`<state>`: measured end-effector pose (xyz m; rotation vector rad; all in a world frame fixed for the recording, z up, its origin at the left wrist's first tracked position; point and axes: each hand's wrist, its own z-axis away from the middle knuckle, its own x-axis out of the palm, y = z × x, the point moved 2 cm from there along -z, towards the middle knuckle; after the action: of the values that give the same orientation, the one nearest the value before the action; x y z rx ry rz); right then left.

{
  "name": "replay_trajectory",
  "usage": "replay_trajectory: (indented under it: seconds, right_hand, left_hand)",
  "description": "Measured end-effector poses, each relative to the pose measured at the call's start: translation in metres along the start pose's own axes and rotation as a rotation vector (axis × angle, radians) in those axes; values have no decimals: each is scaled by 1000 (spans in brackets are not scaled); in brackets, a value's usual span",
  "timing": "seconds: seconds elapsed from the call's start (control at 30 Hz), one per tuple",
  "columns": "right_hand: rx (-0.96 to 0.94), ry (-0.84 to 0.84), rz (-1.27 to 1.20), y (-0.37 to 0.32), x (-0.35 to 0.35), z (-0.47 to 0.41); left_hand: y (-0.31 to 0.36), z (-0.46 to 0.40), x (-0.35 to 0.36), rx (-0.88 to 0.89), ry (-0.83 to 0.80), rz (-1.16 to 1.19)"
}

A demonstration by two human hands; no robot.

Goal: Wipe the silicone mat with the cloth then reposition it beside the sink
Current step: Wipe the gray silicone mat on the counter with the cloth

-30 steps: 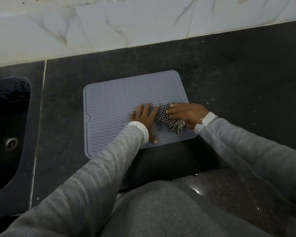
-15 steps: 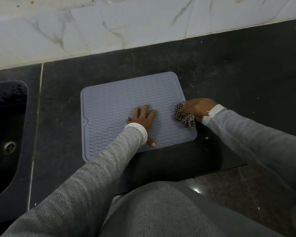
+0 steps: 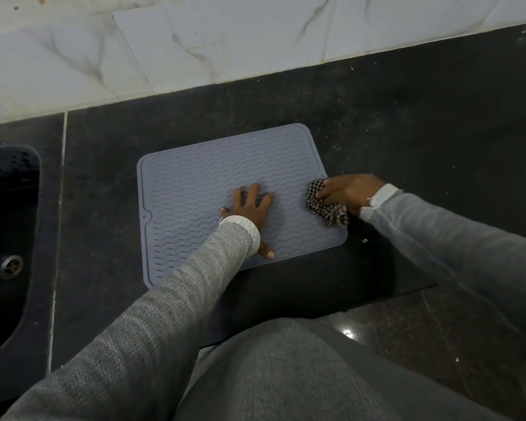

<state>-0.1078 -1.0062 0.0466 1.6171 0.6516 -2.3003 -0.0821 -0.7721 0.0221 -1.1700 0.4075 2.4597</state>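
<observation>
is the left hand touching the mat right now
Touching. The head view shows the left hand lying flat on the mat, fingers spread and thumb pressed against its ridged surface, with no gap visible between them.

A dark stone countertop point(image 3: 407, 123) spanned the middle; white marbled wall tiles point(image 3: 195, 41) ran along twelve o'clock.

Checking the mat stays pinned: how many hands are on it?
2: left hand pressed flat near the mat's middle; right hand at its right edge, gripping the cloth.
</observation>
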Motion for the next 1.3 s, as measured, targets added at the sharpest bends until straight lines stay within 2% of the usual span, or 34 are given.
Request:
replay_trajectory:
  seconds: [0.07, 0.17, 0.23, 0.27, 0.37, 0.5, 0.53, 0.63, 0.77, 0.8, 0.9, 1.1, 1.3]
  right_hand:
    - [7, 12, -14, -8, -3, -2]
    - [-224, 150, -3, -47, 4, -5]
    - [-367, 119, 57, -64, 15, -4]
    - [-377, 86, 68, -63, 19, 0]
    - [-369, 131, 70, -36, 20, 17]
    - [-172, -33, 87, -5, 13, 27]
    - [-147, -28, 56, -8, 10, 27]
    - [-277, 198, -8, -35, 10, 21]
    - [-419, 172, 71, -67, 28, 17]
    - [-416, 147, 88, -62, 31, 20]
    - [-367, 258, 73, -33, 32, 34]
    - [-313, 279, 96, -17, 32, 41]
    - [-252, 202, -130, -18, 23, 29]
  left_hand:
    - [0, -1, 1, 0, 0, -1]
    - [0, -2, 2, -9, 1, -1]
    - [-1, -3, 3, -9, -1, -1]
    - [-1, -4, 4, -7, -1, -4]
    - [-2, -4, 4, -1, 5, -4]
    - [-1, -5, 4, 1, -1, -6]
    - [-1, -6, 5, -2, -1, -7]
    - [-2, -7, 6, -12, -2, -10]
    - [-1, -8, 7, -12, -12, -6]
    - [-2, -8, 7, -10, -7, -8]
    - [-3, -9, 7, -2, 9, -11]
    - [-4, -7, 6, -3, -2, -8]
    - [-2, -5, 0, -19, -37, -28]
